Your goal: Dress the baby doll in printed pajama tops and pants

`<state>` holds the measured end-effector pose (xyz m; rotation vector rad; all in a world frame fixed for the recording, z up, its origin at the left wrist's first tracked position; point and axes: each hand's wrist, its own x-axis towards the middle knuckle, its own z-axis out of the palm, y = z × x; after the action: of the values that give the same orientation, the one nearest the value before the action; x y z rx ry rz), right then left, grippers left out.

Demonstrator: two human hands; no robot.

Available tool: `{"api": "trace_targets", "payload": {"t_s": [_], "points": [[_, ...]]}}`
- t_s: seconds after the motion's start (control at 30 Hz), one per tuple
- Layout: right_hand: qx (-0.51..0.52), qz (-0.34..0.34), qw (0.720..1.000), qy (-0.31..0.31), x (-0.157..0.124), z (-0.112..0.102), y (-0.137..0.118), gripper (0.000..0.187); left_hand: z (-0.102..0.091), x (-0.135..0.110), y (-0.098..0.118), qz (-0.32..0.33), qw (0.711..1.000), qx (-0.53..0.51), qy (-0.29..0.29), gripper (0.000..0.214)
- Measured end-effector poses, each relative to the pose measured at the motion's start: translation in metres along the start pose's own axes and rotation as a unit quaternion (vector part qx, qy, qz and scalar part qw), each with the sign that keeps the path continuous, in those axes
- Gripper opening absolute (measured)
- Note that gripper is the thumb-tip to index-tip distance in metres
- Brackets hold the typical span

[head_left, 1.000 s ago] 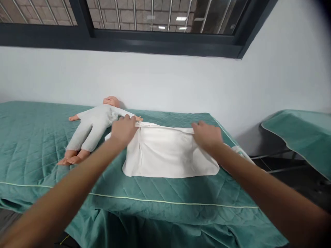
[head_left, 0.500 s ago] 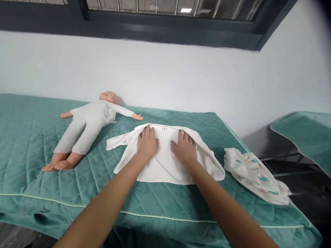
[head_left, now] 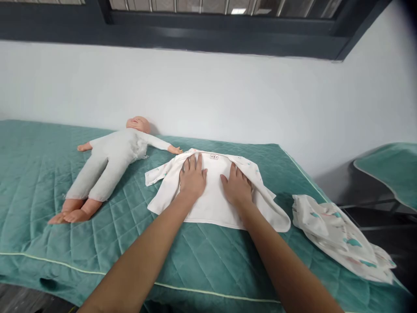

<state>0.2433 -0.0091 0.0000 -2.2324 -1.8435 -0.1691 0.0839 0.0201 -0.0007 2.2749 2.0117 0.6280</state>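
A small white baby shirt point(head_left: 213, 191) lies opened out on the green quilted bed cover point(head_left: 202, 261), its plain inside facing up and a label at the collar. My left hand point(head_left: 193, 177) rests flat on its left half, fingers pointing towards the collar. On the right half lies my right hand point(head_left: 239, 187), fingers stretched under or against the folded-over front edge, the tips partly hidden. The shirt's left sleeve sticks out sideways; the right one is mostly hidden. A baby doll point(head_left: 114, 152) with a white cloth body lies on its back to the left, one hand close to the shirt's collar.
A crumpled white printed cloth point(head_left: 342, 237) lies at the bed's right edge. Behind the bed rises a white wall point(head_left: 208, 95) under a dark window frame point(head_left: 211, 37). Another green-covered surface point(head_left: 391, 171) stands at the right, beyond a dark gap.
Both hands have pushed the shirt slightly away, towards the doll's hand and the wall. More of the printed outside shows around the collar and shoulders. The view has shifted a little.
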Motion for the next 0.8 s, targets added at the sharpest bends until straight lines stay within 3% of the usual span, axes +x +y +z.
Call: {"api": "trace_targets", "payload": {"t_s": [0.17,0.27,0.37,0.5,0.63,0.73,0.8], "points": [[-0.032,-0.008,0.996,-0.085,0.007,0.0,0.003,0.066,0.004,0.007,-0.003,-0.004,0.996,-0.027,-0.09,0.064],[-0.054,-0.016,0.994,-0.097,0.008,-0.008,-0.003,0.064,0.001,0.009,-0.002,-0.012,0.994,-0.056,-0.097,0.062],[-0.07,-0.049,0.993,-0.076,-0.002,-0.021,-0.024,0.054,-0.008,0.006,-0.002,0.005,0.993,-0.076,-0.086,0.057],[-0.071,-0.149,0.984,-0.061,-0.027,-0.032,-0.063,0.05,-0.03,-0.004,-0.014,0.067,0.987,-0.125,-0.078,0.042],[-0.038,-0.249,0.965,-0.066,-0.024,-0.034,-0.094,0.055,-0.068,-0.013,-0.067,0.102,0.978,-0.178,-0.041,0.04],[-0.005,-0.26,0.964,-0.05,0.011,-0.032,-0.117,0.055,-0.104,-0.011,-0.137,0.089,0.968,-0.228,0.054,0.035],[0.017,-0.255,0.966,-0.034,0.044,-0.029,-0.141,0.051,-0.127,-0.005,-0.192,0.031,0.969,-0.216,0.117,0.031]]}}
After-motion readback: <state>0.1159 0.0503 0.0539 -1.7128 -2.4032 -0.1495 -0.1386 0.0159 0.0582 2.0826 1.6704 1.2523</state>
